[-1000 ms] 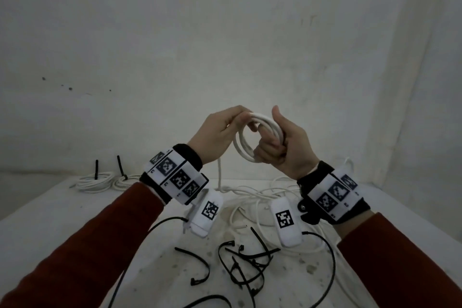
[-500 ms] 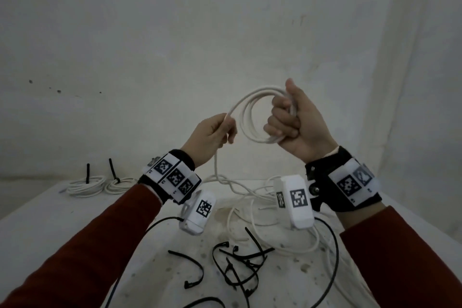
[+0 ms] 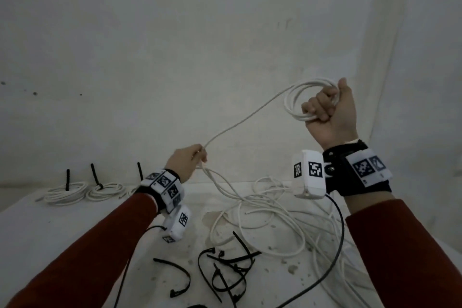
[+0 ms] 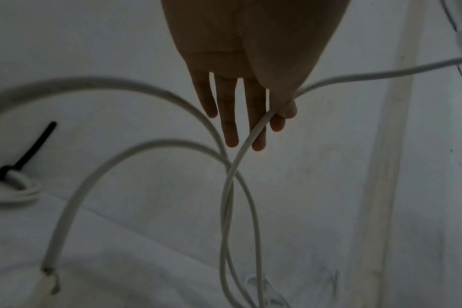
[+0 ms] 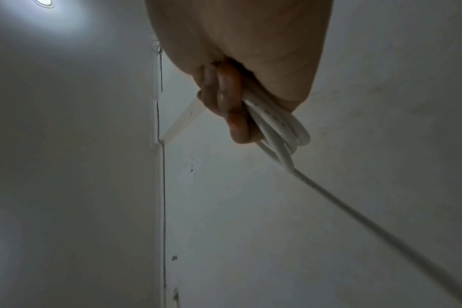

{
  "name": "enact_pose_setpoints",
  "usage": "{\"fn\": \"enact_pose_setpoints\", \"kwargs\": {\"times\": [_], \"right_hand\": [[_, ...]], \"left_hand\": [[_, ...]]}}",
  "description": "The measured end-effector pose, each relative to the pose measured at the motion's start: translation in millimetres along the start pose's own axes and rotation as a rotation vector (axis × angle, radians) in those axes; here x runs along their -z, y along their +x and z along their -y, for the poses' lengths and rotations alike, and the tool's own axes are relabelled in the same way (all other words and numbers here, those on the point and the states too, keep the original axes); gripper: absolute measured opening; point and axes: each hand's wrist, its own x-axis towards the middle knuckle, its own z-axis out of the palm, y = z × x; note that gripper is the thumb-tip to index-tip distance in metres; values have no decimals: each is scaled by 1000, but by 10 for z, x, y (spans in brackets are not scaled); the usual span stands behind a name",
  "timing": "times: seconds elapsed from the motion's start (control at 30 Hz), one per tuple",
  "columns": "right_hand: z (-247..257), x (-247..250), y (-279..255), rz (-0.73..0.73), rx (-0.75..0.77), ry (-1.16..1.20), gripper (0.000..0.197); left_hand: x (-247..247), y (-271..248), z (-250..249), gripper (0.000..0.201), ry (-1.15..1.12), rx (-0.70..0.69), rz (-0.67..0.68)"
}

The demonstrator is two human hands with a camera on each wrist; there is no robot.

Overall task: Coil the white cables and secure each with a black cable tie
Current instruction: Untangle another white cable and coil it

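My right hand (image 3: 322, 107) is raised at the upper right and grips a small coil of white cable (image 3: 290, 105); the right wrist view shows its fingers (image 5: 235, 116) curled round the loops (image 5: 288, 129). From the coil a taut stretch of cable (image 3: 243, 121) runs down-left to my left hand (image 3: 201, 155). In the left wrist view, the thumb and forefinger (image 4: 280, 112) pinch this cable (image 4: 251, 137), the other fingers straight. Below the hand it drops into the loose white cables (image 3: 262, 212) on the table. Several black cable ties (image 3: 225, 267) lie at the front.
Tied white coils (image 3: 65, 192) (image 3: 105, 190) with upright black tie tails lie at the table's back left. The white table (image 3: 50, 232) meets a pale wall behind. Black wrist-camera leads (image 3: 335, 257) hang over the front right of the table.
My right hand has risen and moved right with the coil. My left hand has dropped away from it along the cable, so a long stretch now spans between the hands.
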Motion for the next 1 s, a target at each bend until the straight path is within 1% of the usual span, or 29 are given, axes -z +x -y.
{"fn": "enact_pose_setpoints", "kwargs": {"times": [0.1,0.2,0.27,0.37,0.43,0.5,0.57,0.63,0.7,0.73,0.83,0.87,0.9,0.97,1.0], "right_hand": [[-43,230,-17,-85,-3,-150,64],[-152,414,-69,-141,-64,-248,66],[-248,475,-123,-152,-114,-276,65],[-422,529,-207,-138,-208,-309,61],[-538,554,-274,-90,-292,-348,56],[-624,565,-342,-24,-381,-399,55],[-663,551,-398,54,-442,-419,56],[-652,503,-441,146,-479,-366,56],[-606,456,-449,246,-505,-267,56],[-578,431,-437,314,-516,-201,55],[-498,325,-365,569,-532,95,48],[-477,277,-341,606,-505,167,47],[-460,224,-320,612,-460,212,48],[-418,100,-299,576,-357,255,52],[-399,35,-295,536,-301,258,53]], "left_hand": [[290,234,-169,29,-199,38,-146],[603,420,-378,29,-352,103,-223],[797,512,-515,28,-384,88,-273],[1071,629,-667,28,-403,5,-359],[1221,686,-687,28,-370,-42,-410],[1353,730,-645,28,-287,-79,-471],[1500,742,-590,22,-126,-138,-546],[1685,748,-487,18,147,-219,-602],[1877,761,-336,18,420,-289,-600],[1943,754,-261,18,506,-314,-576],[1951,621,-114,16,609,-349,-464],[1898,544,-78,15,625,-348,-427],[1832,465,-34,14,635,-343,-391],[1676,291,55,10,648,-339,-304],[1590,206,101,14,665,-353,-264]]}}
